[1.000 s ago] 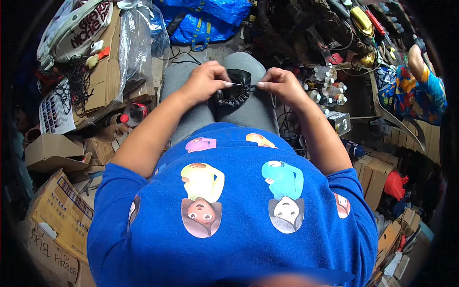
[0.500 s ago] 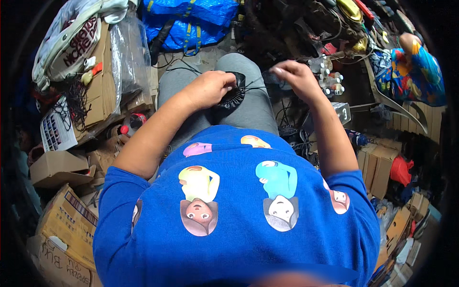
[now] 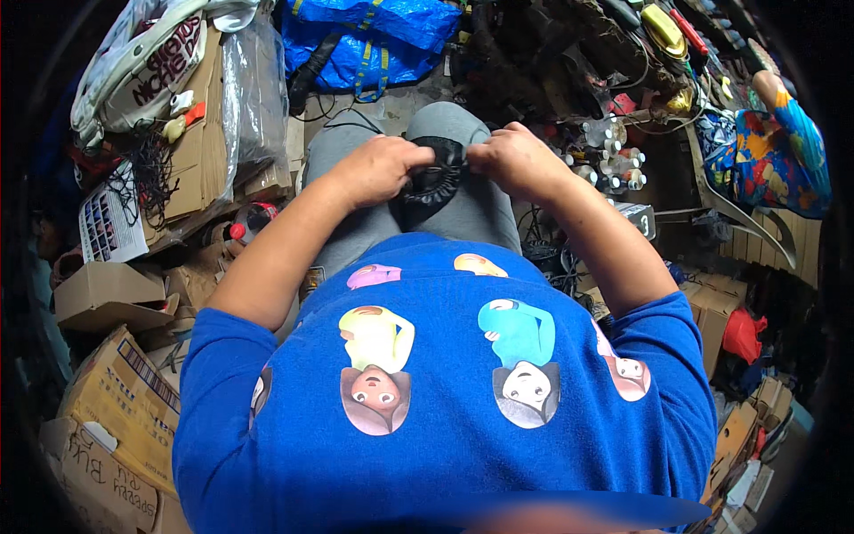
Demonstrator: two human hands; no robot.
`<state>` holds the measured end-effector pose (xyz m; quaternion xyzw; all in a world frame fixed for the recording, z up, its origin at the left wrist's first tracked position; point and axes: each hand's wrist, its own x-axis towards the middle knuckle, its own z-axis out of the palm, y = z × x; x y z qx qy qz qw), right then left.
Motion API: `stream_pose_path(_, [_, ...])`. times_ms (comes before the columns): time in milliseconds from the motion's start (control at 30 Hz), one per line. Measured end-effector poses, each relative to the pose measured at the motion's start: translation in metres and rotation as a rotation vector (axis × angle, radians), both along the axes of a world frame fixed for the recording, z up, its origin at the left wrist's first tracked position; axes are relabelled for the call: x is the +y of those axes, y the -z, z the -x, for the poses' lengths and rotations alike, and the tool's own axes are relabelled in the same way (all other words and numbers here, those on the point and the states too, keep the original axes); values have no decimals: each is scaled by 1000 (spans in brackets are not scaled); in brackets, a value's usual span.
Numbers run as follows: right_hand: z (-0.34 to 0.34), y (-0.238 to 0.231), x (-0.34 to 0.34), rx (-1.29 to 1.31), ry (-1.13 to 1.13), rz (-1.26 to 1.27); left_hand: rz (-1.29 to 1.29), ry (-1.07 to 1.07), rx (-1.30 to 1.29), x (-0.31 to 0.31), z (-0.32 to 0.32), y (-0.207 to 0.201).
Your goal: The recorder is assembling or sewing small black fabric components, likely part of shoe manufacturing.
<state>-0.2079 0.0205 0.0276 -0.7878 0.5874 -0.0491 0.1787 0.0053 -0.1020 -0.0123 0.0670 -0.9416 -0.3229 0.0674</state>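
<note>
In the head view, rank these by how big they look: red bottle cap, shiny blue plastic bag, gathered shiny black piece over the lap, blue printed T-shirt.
Largest to smallest:
Blue printed T-shirt, nearest the camera
Shiny blue plastic bag, cropped at the top
Gathered shiny black piece, partly hidden
Red bottle cap

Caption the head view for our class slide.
Left hand and right hand at gathered black material over grey trousers.

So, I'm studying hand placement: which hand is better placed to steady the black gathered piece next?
Probably the left hand: it overlaps the black gathered piece, while the right hand appears only at its right edge.
</note>
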Motion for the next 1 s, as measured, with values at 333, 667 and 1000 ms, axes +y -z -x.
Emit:
stream_pose_path(333, [17, -3, -9, -1371, 724, -144, -842, -338, 324, -21, -33, -76])
stream_pose_path(667, [46, 10, 51, -330, 469, -182, 69, -404, -39, -43, -117, -48])
stream_pose_path(1000, [219, 49, 207, 384, 814, -558, 190, -1015, -69, -89, -195, -74])
